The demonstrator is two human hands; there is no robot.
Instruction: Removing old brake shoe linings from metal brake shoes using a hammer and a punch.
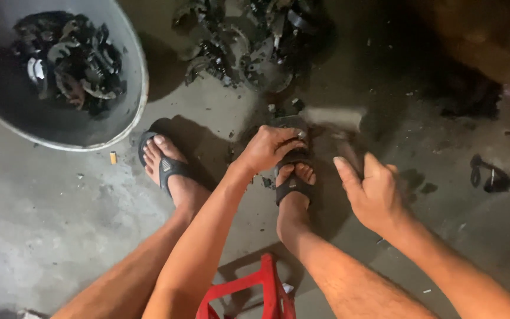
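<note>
My left hand [270, 147] presses down on a dark metal part [290, 125], gripping it against the concrete floor just beyond my right foot [294, 180] in a black sandal. To the right and slightly nearer, my right hand [373, 192] is curled around the handle of a hammer. The pale hammer head [332, 118] is smeared by motion, just right of the held part. My left foot [166, 162], also in a sandal, rests further left.
A large grey metal basin [122, 127] at the upper left holds several dark curved metal parts. A heap of similar parts [237, 41] lies on the floor at the top centre. A red plastic stool [264, 292] stands under me. Black scraps [491, 177] lie at the right.
</note>
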